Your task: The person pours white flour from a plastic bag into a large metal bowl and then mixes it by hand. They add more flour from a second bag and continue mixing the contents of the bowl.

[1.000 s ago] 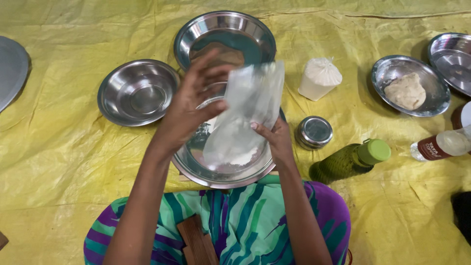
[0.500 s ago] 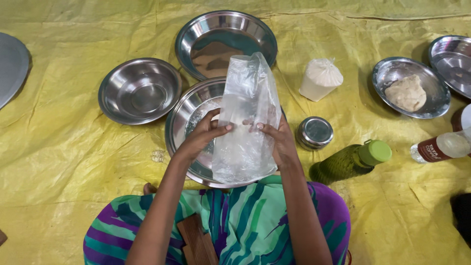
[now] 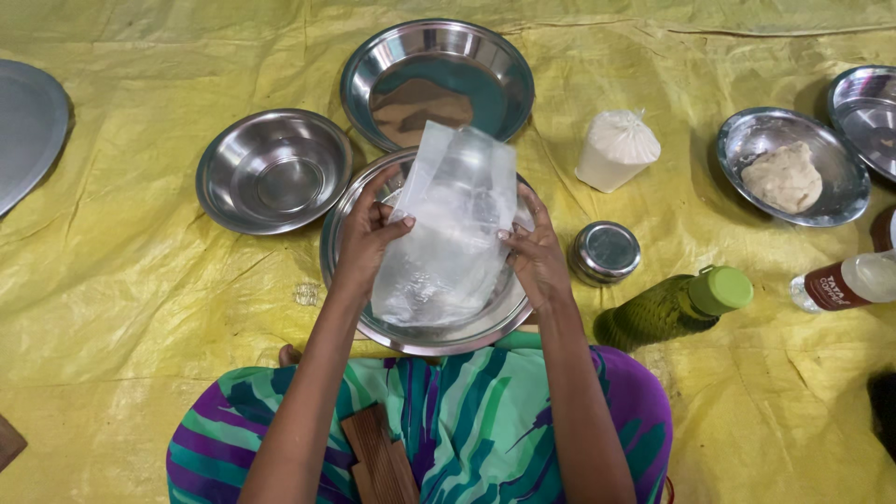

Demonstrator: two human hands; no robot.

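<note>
- At the far left edge, part of a flat steel plate (image 3: 26, 126) lies on the yellow tarp (image 3: 140, 299) that covers the floor.
- A small empty steel bowl (image 3: 273, 170) sits to the right of it.
- The left hand (image 3: 366, 238) pinches the left edge of a clear plastic bag (image 3: 448, 229), thumb on the front, fingers behind.
- The bag stands upright and crumpled over a wide steel bowl (image 3: 425, 336) right in front of the person.
- Beyond it lies a large empty steel dish (image 3: 437, 79).
- The right hand (image 3: 537, 257) holds the bag's right edge, fingers curled onto it.
- Just to the right sits a small round steel tin (image 3: 605, 252).
- Further right are a tied white bag (image 3: 616, 149), a green bottle (image 3: 677, 306) lying down, and a steel dish holding a lump of dough (image 3: 786, 175).
</note>
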